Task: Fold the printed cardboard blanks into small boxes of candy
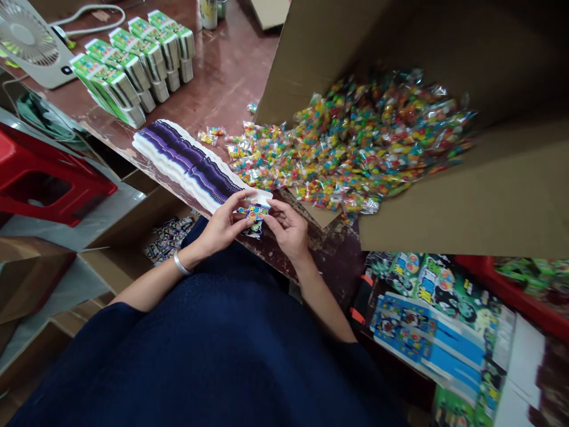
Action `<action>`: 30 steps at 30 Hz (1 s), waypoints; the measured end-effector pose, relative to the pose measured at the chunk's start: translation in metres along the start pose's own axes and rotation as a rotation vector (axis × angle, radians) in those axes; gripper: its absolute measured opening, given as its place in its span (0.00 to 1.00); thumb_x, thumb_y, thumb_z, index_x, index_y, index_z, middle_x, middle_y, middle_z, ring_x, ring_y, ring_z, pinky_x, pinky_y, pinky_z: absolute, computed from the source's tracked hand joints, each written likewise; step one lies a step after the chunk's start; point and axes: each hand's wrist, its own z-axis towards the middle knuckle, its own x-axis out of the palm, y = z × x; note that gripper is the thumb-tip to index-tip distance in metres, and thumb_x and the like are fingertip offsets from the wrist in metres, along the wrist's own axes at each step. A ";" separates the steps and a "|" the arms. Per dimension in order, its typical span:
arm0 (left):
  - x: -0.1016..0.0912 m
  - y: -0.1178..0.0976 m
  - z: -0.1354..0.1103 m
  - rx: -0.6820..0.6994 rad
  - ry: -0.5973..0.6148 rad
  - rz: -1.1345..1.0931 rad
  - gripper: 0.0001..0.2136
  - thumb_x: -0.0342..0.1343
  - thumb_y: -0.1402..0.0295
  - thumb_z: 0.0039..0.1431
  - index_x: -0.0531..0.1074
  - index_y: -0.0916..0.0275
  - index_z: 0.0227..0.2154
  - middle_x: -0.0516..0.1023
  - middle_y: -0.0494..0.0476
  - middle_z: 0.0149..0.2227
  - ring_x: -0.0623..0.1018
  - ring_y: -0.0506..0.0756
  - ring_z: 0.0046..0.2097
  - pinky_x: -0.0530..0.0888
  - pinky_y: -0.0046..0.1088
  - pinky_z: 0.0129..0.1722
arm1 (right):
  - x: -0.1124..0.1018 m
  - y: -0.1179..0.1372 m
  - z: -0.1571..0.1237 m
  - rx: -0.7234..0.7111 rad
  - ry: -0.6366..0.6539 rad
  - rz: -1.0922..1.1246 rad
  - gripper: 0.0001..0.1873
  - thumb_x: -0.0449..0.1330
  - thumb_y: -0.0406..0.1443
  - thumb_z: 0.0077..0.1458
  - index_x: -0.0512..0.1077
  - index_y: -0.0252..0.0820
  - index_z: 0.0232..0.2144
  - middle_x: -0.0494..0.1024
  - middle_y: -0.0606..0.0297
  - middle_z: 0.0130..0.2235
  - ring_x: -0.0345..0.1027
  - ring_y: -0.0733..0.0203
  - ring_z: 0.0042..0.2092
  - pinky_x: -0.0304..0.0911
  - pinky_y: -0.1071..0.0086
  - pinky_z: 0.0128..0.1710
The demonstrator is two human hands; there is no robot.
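My left hand and my right hand meet at the table's near edge, both pinching one small colourful packet between their fingertips. A silver bangle circles my left wrist. Just beyond the hands lies a long fanned stack of purple and white flat cards. A heap of small clear bags filled with bright candies spills from a big cardboard box tipped on its side to the right.
Rows of green and white boxes stand at the back left beside a white fan. A red plastic stool sits left. Printed flat cartons lie lower right. An open box with small packets sits under the table.
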 end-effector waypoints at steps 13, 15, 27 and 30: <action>0.005 0.006 0.000 -0.093 0.013 -0.158 0.20 0.69 0.63 0.61 0.67 0.56 0.50 0.74 0.54 0.45 0.78 0.49 0.37 0.79 0.24 0.37 | 0.004 0.010 0.002 -0.101 -0.119 -0.058 0.08 0.65 0.45 0.65 0.77 0.51 0.43 0.84 0.62 0.46 0.81 0.55 0.49 0.77 0.58 0.52; 0.006 0.006 0.000 -0.097 -0.006 -0.192 0.21 0.70 0.63 0.60 0.65 0.55 0.50 0.75 0.53 0.44 0.78 0.48 0.36 0.79 0.24 0.36 | 0.006 0.012 0.004 -0.068 -0.124 0.029 0.13 0.67 0.47 0.62 0.75 0.51 0.44 0.84 0.64 0.43 0.81 0.57 0.46 0.78 0.61 0.50; 0.007 0.002 -0.006 0.002 -0.017 0.067 0.19 0.63 0.73 0.63 0.65 0.57 0.54 0.76 0.56 0.48 0.80 0.50 0.42 0.83 0.30 0.46 | -0.003 0.025 0.026 0.160 0.006 0.098 0.17 0.73 0.49 0.53 0.76 0.45 0.28 0.78 0.69 0.28 0.70 0.62 0.31 0.69 0.67 0.33; 0.005 0.001 -0.007 -0.005 0.008 0.067 0.23 0.62 0.74 0.64 0.66 0.57 0.60 0.76 0.56 0.47 0.80 0.49 0.39 0.82 0.27 0.42 | -0.004 0.025 0.029 0.152 0.016 0.074 0.16 0.73 0.48 0.53 0.77 0.44 0.28 0.78 0.69 0.28 0.69 0.63 0.30 0.67 0.67 0.33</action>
